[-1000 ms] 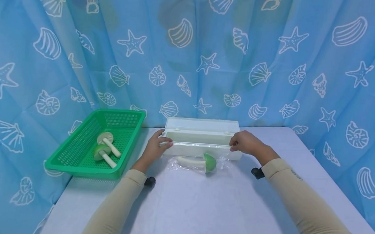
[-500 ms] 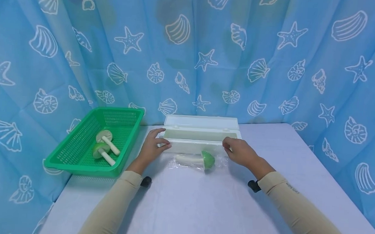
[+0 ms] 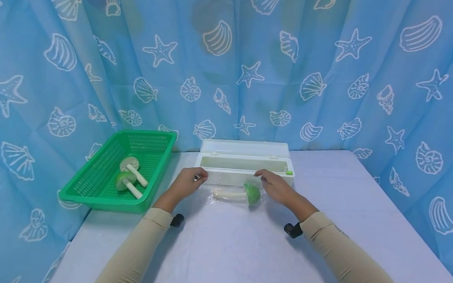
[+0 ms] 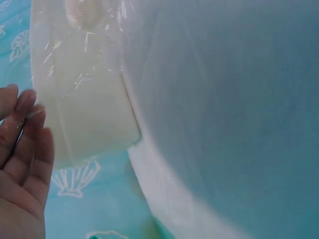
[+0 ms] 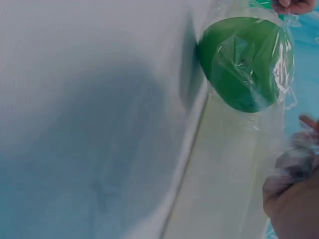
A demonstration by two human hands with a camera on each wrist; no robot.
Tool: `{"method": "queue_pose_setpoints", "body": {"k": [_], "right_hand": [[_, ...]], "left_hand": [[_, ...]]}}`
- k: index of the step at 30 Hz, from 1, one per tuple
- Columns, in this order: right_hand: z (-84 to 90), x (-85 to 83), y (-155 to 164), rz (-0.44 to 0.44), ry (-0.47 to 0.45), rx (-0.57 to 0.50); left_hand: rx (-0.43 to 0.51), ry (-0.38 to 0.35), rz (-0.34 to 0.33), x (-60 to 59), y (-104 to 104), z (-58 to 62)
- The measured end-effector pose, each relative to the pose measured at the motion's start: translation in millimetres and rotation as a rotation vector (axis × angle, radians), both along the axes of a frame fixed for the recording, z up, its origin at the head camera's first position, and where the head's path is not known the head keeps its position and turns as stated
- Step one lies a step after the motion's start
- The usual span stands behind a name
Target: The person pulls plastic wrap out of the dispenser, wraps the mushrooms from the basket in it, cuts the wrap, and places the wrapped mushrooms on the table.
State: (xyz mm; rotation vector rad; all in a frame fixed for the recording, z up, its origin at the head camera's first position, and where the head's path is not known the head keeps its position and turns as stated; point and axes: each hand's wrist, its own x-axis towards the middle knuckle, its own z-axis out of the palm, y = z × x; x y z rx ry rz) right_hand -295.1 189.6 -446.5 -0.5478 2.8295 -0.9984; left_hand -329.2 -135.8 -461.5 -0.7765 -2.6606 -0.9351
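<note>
A white cling film dispenser stands with its lid folded back, a green slider at its right end. Before it lies a mushroom with a pale stem and green cap, covered by clear cling film. In the left wrist view, my left hand pinches the film's edge between thumb and fingers, near the box's left front corner. My right hand grips bunched film on the cap side, in front of the box. The right wrist view shows the green cap under the crinkled film.
At the left stands a green perforated basket holding two more mushrooms, one with a green cap, the other showing a pale underside. A white cloth covers the table. The blue shell-print curtain hangs behind.
My right hand has moved left and slightly down from the box's right end, and the green slider now shows. My left hand's fingers have drawn together at the film's edge.
</note>
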Motion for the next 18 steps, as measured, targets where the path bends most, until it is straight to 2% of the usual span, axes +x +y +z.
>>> {"method": "queue_pose_setpoints", "body": {"k": [3,8,13,18], "right_hand": [[-1.8,3.2,-3.6,0.022,-0.038,0.0],[-11.2,0.0,-7.7,0.019,-0.056,0.042],[-23.0,-6.5,-6.7,0.027,0.022,0.047],[-26.6,-11.8,-8.0,-0.002,0.112,0.081]], "left_hand": [[0.036,-0.054,-0.001,1.7,-0.2,0.2],[0.08,-0.096,-0.013,3.3,-2.7,-3.3],[0.065,-0.137,-0.054,7.7,-3.5,-2.9],[-0.018,-0.181,-0.161,14.3,2.7,4.8]]}}
